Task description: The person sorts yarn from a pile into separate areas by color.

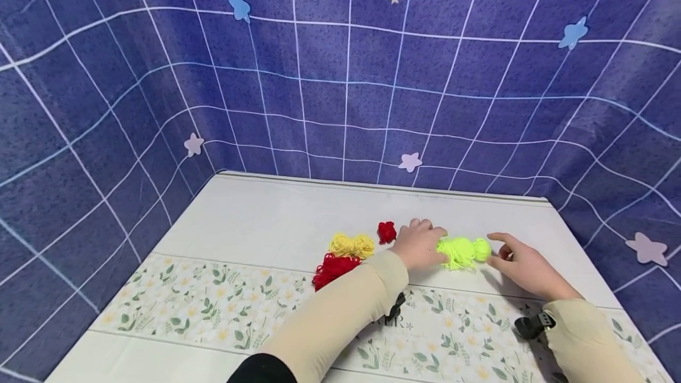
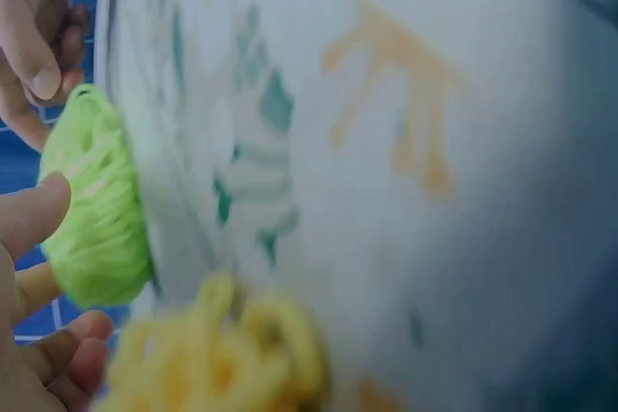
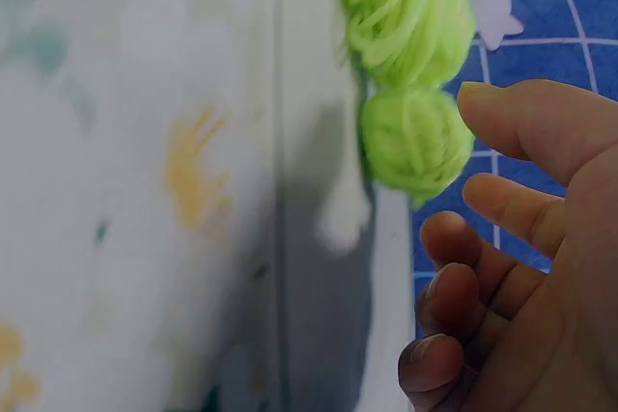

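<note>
A lime-green yarn bundle (image 1: 459,251) lies on the table between both hands, with loose strands at its left and a small round yarn ball (image 3: 417,142) at its right end. My left hand (image 1: 419,245) holds the bundle's left end between thumb and forefinger; its thumb overlaps the green yarn (image 2: 101,229) in the left wrist view. Just right of the small ball is my right hand (image 1: 529,266), thumb and fingers spread apart and nothing between them. Its thumb tip comes close to the ball in the right wrist view.
Left of my left hand lie a yellow yarn bundle (image 1: 351,246), a larger red yarn bundle (image 1: 334,269) and a small red yarn piece (image 1: 387,232). The white table (image 1: 255,211) carries a floral band. A blue grid-patterned curtain (image 1: 319,99) stands behind and at both sides.
</note>
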`<action>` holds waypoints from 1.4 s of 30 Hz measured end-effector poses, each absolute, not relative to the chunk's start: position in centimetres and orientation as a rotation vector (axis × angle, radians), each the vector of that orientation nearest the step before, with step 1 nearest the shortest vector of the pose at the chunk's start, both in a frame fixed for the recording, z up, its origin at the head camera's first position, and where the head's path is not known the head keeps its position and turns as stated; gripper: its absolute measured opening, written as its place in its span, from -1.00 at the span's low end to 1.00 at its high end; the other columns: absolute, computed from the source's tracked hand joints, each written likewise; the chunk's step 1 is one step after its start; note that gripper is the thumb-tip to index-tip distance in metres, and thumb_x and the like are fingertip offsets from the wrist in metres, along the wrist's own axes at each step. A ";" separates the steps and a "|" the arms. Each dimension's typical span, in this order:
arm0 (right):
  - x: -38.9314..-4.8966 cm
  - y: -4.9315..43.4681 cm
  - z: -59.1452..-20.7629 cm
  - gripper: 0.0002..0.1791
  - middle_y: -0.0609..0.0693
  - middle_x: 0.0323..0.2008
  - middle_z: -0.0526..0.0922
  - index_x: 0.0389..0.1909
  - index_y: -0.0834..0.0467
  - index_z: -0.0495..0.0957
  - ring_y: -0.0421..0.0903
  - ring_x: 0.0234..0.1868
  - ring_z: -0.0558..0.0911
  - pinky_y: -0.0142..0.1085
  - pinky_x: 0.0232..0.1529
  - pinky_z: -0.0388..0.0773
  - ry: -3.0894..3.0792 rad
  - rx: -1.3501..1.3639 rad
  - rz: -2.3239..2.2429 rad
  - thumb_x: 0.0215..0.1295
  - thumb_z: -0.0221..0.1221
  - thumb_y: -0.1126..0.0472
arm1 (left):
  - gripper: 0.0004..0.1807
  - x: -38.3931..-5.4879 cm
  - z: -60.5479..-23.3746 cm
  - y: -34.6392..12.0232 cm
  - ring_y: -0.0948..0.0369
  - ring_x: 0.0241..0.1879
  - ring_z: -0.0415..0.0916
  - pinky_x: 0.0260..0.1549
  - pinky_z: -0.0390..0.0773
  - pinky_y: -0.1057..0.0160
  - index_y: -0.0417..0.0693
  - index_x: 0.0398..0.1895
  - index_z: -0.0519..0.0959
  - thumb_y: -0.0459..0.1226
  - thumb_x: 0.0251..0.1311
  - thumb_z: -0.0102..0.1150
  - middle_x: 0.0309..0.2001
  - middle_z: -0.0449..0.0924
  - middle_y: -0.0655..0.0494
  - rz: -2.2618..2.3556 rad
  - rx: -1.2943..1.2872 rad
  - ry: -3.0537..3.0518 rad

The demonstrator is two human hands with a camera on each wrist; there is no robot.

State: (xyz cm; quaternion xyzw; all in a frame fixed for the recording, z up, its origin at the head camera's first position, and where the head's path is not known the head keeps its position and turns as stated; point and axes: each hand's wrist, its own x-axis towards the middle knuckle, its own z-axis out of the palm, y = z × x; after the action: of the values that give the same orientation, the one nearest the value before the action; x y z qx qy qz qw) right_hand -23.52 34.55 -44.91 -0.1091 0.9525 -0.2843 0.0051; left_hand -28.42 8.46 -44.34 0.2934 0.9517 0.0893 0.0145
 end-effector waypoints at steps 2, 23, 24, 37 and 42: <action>-23.4 34.2 -44.5 -0.30 0.02 -0.31 0.49 0.44 0.25 0.27 -0.08 -0.40 0.45 -0.24 -0.43 0.38 2.991 -0.362 -0.908 0.45 0.21 -0.04 | -0.29 -28.1 -43.8 7.7 0.22 0.13 0.28 0.01 0.38 0.18 0.38 0.48 0.35 0.26 0.29 0.16 0.24 0.39 0.26 0.282 0.933 2.956; -22.5 26.0 -42.4 -0.50 -0.08 -0.30 0.53 0.32 0.05 0.47 -0.13 -0.46 0.50 -0.28 -0.44 0.47 2.892 -0.676 -1.032 0.39 0.29 0.16 | -0.35 -26.1 -39.7 -2.6 0.16 0.15 0.31 0.12 0.38 0.08 0.20 0.44 0.41 0.12 0.32 0.23 0.20 0.46 0.18 0.385 1.118 2.934; -22.4 25.5 -42.5 -0.50 -0.09 -0.29 0.54 0.32 0.03 0.47 -0.13 -0.45 0.50 -0.28 -0.43 0.47 2.875 -0.688 -1.033 0.39 0.29 0.16 | -0.35 -26.2 -39.8 -3.2 0.16 0.15 0.30 0.12 0.38 0.07 0.19 0.44 0.41 0.11 0.33 0.23 0.21 0.46 0.17 0.394 1.120 2.929; -21.7 20.1 -44.4 -0.46 -0.15 -0.23 0.53 0.33 0.09 0.47 -0.19 -0.37 0.52 -0.27 -0.35 0.51 2.689 -0.834 -0.947 0.39 0.29 0.04 | -0.40 -27.9 -41.8 -11.0 0.08 0.24 0.31 0.24 0.31 0.00 0.07 0.38 0.47 0.01 0.32 0.30 0.26 0.47 0.11 0.570 1.039 2.858; -21.9 19.1 -45.2 -0.47 -0.14 -0.23 0.53 0.31 0.09 0.49 -0.20 -0.34 0.50 -0.28 -0.30 0.49 2.675 -0.897 -0.886 0.37 0.29 0.04 | -0.41 -28.9 -42.8 -12.8 0.06 0.18 0.32 0.20 0.35 -0.01 0.02 0.38 0.48 0.01 0.35 0.26 0.24 0.50 0.03 0.631 0.950 2.847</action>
State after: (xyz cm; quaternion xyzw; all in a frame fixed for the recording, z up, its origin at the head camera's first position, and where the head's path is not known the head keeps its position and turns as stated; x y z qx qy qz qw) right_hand -21.93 19.12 -45.25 -0.3020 0.9007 -0.2983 0.0920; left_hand -28.88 -12.83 -42.81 0.3096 0.9276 0.2057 0.0375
